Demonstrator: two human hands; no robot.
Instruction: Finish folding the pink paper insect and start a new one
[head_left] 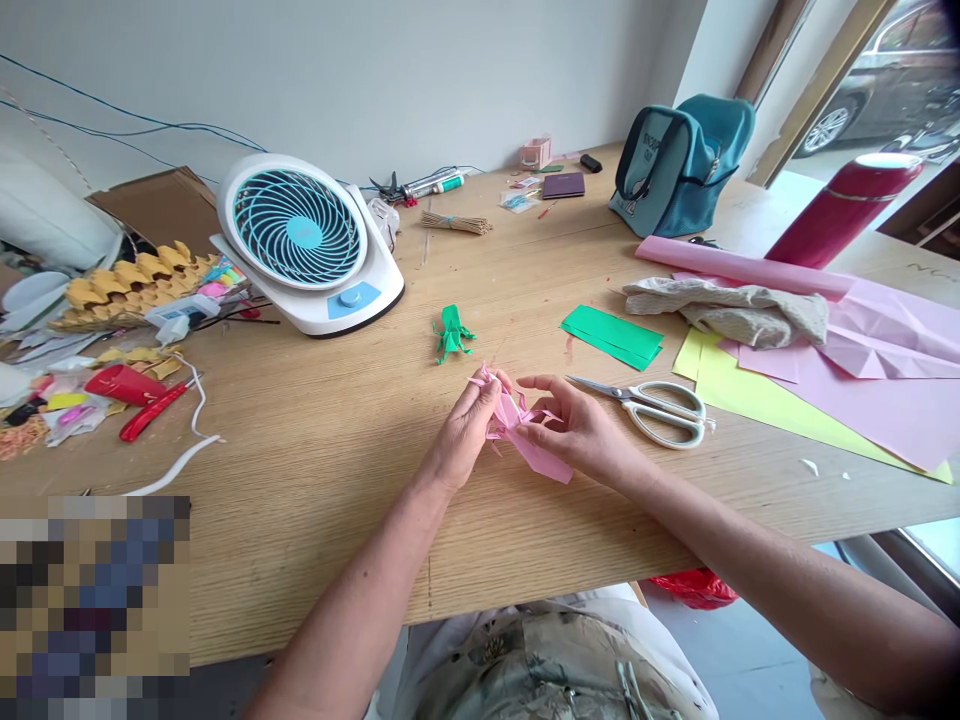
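Note:
A folded pink paper figure [541,458] with thin pointed limbs is between my two hands, just above the table near its front edge. My left hand [474,425] pinches its upper left end between thumb and fingers. On the figure's right side, my right hand [574,425] has its thumb and fingers curved round a thin limb and the body. Beyond them a green folded paper figure [451,332] rests on the table. Scissors [664,410], slightly spread, lie right of my right hand, and folded green paper [613,337] lies behind them.
A white fan [330,250] stands at the back left, with clutter and a red cup [127,384] further left. To the right are yellow paper [742,385], pink paper [862,410], a grey cloth [739,308], a teal bag [675,170] and a red flask [840,210].

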